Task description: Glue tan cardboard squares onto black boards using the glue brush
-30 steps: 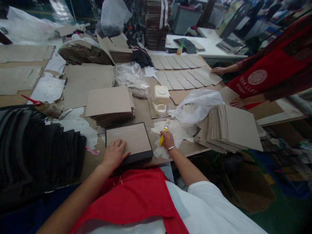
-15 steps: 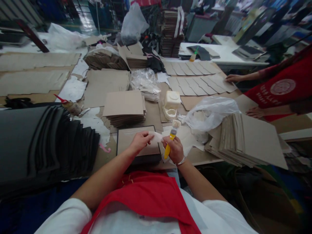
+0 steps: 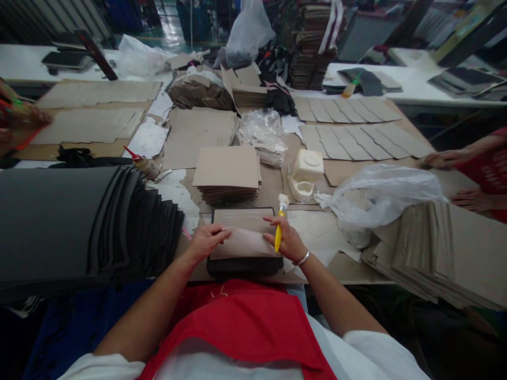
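White, translucent strip (image 3: 247, 240): best kept lightly taut and crease-free, with the yellow-handled brush's (image 3: 278, 237) bristles angled clear. It spans the gap between the two hands' fingertips, over a black-edged cardboard panel (image 3: 241, 214). The left hand (image 3: 208, 243) pinches its left end; the right hand (image 3: 291, 243) grips the brush, thumb by the strip's right end, though whether it pinches there I cannot tell.

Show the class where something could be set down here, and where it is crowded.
Free: a narrow brown table strip between the cardboard stack and cream container; pale paper between the right hand and plastic bag. Crowded: left, by dark sheets; right, by the bag and leaning boards.
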The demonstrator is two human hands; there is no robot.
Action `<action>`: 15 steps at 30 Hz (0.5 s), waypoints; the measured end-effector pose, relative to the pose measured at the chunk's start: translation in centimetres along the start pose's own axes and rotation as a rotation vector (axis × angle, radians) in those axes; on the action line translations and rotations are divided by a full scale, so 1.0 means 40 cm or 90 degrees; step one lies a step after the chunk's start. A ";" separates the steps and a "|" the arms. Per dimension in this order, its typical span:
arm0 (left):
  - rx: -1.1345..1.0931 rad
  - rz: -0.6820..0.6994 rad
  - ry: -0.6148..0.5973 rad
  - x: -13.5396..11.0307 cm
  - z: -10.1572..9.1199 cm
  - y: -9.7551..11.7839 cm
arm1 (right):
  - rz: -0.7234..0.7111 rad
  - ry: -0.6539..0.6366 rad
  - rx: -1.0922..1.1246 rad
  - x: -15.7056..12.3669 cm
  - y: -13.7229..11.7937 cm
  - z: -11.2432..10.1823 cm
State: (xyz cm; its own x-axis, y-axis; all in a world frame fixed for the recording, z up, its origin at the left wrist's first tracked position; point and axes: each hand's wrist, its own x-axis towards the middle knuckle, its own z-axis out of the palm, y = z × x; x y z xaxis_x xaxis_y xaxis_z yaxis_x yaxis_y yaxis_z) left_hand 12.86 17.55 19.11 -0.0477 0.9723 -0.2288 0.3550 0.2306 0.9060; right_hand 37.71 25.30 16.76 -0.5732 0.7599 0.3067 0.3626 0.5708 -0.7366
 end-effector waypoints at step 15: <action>0.051 -0.055 0.050 0.075 -0.055 -0.082 | 0.182 0.054 -0.160 0.049 0.047 0.032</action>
State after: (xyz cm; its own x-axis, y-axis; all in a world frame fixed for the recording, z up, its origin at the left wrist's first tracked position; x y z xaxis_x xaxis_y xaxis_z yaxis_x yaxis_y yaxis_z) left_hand 9.48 19.80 16.24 -0.1534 0.9495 -0.2738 0.4198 0.3134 0.8518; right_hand 36.33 27.44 15.20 -0.3644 0.9163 0.1662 0.6734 0.3825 -0.6326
